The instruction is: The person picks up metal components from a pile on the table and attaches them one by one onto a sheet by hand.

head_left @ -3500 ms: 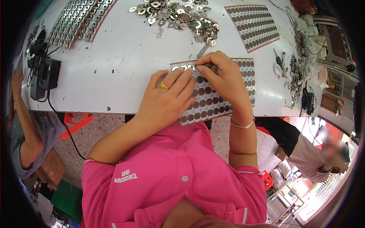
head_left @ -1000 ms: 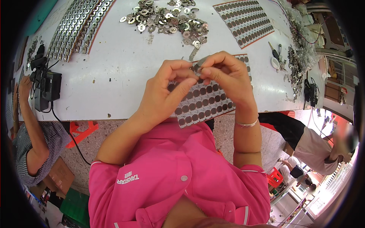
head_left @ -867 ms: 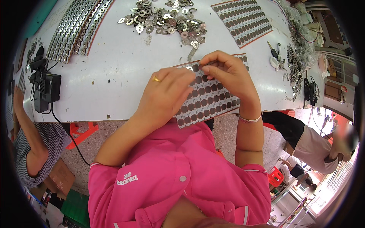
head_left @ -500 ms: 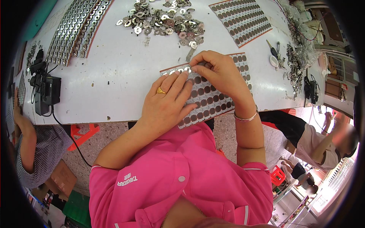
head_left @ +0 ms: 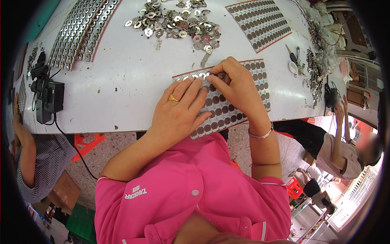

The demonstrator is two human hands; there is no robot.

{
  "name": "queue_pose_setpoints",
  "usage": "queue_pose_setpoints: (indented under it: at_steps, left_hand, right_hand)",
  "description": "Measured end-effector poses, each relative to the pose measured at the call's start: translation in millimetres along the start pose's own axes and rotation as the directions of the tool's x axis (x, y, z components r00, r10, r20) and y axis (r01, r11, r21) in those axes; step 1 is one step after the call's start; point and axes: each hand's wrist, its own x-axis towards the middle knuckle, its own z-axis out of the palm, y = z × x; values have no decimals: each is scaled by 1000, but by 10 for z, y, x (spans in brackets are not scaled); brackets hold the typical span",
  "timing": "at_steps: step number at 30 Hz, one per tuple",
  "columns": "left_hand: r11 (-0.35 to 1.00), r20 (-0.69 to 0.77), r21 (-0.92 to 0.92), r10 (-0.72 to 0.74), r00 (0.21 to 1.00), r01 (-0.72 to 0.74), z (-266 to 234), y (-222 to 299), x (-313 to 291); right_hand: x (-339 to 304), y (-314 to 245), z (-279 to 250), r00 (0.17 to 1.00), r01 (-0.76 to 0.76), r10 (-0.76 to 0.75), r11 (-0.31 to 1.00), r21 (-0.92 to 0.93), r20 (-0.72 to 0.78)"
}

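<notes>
one dotted panel (head_left: 226,110) lies mid-frame under a flattened left hand (head_left: 177,105) and curled right hand (head_left: 235,83), whose grip is unclear.

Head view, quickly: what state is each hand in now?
Left hand: open, laid on the dotted sheet.
Right hand: curled near the sheet's far edge; grip cannot be told.

Worn on my head, the fisheye looks down, my left hand (head_left: 177,105) and right hand (head_left: 239,86) close, mid-frame.
</notes>
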Motion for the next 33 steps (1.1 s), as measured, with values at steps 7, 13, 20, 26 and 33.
queue_pose_setpoints:
  at_steps: [7, 13, 20, 26, 33]
  left_hand:
    - [1000, -11, -17, -2, 1000, 2, 9, -27, -14]
    - [999, -1, -35, 4, 1000, -4, -5, -22, 3]
    - [997, 12, -71, -17, 1000, 18, -19, -29, -1]
    - [1000, 25, -16, 14, 1000, -13, -14, -22, 1]
    - [1000, 28, 1, 20, 999, -20, -10, -12, 12]
  right_hand:
    - [211, -41, -113, 994, 48, -46, 999, -24, 101]
    - [438, 111, 63, 889, 388, -452, 828, -404, -73]
    - [410, 171, -205, 995, -87, 101, 898, 431, -9]
    - [211, 73, -310, 939, -164, 90, 965, 204, 333]
    - [299, 66, -391, 898, -83, 60, 996, 34, 436]
